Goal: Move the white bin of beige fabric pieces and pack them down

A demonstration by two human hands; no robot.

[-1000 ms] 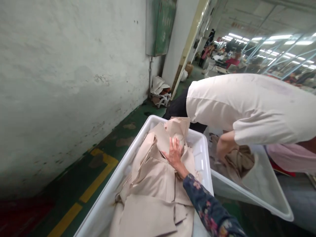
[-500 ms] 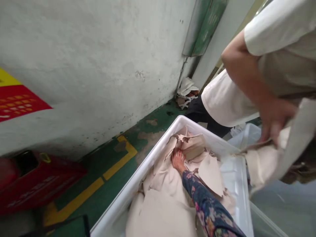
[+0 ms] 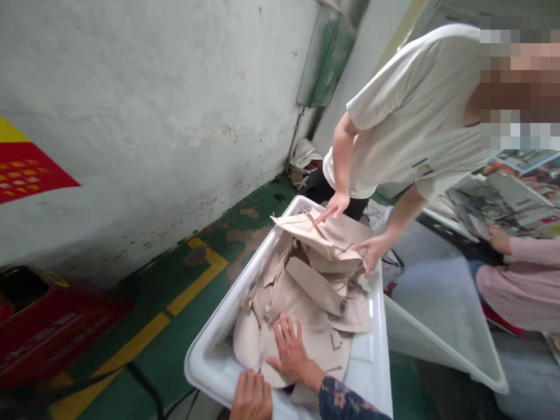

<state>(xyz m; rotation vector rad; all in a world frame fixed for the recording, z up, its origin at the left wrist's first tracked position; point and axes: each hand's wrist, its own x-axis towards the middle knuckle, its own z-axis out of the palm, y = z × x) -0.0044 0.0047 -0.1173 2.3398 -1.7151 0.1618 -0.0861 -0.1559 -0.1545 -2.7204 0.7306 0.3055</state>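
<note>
The right hand (image 3: 291, 350) lies flat, fingers spread, on the beige cloth pieces (image 3: 306, 291) heaped in the white tub (image 3: 205, 367); the left hand (image 3: 251, 398) curls over the tub's near rim, holding nothing else. A co-worker's hands (image 3: 350, 230) lower more pieces at the far end. Best pressed evenly, palm down — near pieces flat, tub steady.

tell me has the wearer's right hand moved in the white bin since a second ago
Yes. The right hand came back from the far end of the white bin to its near rim, flat on the beige pieces.
</note>
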